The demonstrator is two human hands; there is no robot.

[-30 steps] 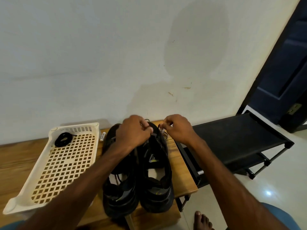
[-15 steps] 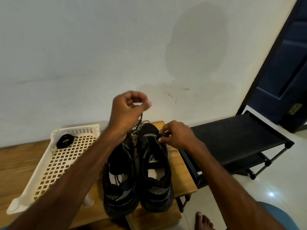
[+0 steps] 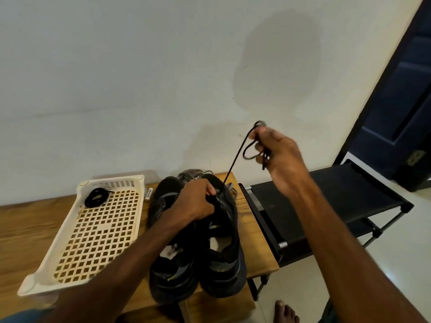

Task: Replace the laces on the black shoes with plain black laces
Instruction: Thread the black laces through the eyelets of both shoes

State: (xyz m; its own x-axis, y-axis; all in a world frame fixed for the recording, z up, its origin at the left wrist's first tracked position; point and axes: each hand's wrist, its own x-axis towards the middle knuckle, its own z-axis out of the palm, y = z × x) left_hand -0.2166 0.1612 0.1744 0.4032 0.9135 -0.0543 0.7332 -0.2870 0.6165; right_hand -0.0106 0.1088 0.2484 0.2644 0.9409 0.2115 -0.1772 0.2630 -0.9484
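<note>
R hand (image 3: 279,155) raised, pinching a black lace (image 3: 233,166) taut up from the right shoe (image 3: 226,271); L hand (image 3: 196,201) grips its front, hiding eyelets. Spare lace (image 3: 96,197) in white basket (image 3: 116,183) left, rack (image 3: 326,194) right.

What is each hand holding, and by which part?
The right hand pinches the black lace near its looped free end; the left hand grips the right-hand shoe at its lacing.

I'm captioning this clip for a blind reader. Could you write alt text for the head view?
The right hand holds a black lace up taut from one of two black shoes while the left hand grips that shoe. The shoes stand on a wooden bench beside a white tray holding a coiled black lace.
</note>
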